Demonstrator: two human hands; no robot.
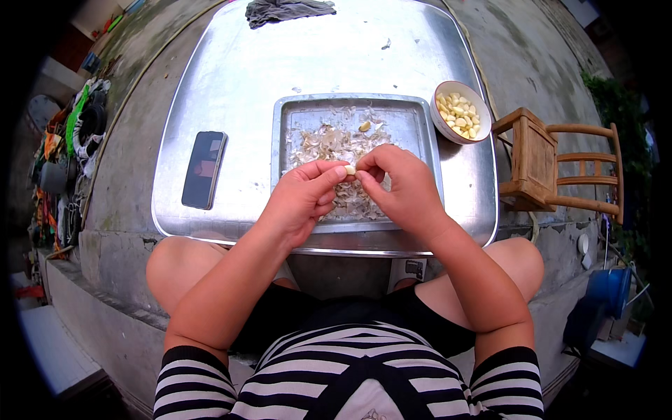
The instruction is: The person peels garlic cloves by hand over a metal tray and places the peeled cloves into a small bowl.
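My left hand (313, 197) pinches one end of a pale garlic clove (349, 169) between thumb and forefinger. The fingertips of my right hand (401, 186) meet the clove's other end, and whether they grip it is hard to tell. Both hands are over a rectangular metal tray (277, 136) strewn with papery garlic skins (331, 142). An unpeeled, yellowish-brown clove (365, 126) lies among the skins towards the tray's far side. Beyond my right hand, at the tray's right corner, a white bowl (440, 124) with a reddish rim holds many peeled cloves (458, 110).
The tray rests on a shiny metal table (236, 84). A smartphone (203, 170) lies to the left, and a dark grey cloth (286, 10) at the far edge. A wooden chair (535, 157) is at the table's right. Cluttered items (63, 163) stand farther left.
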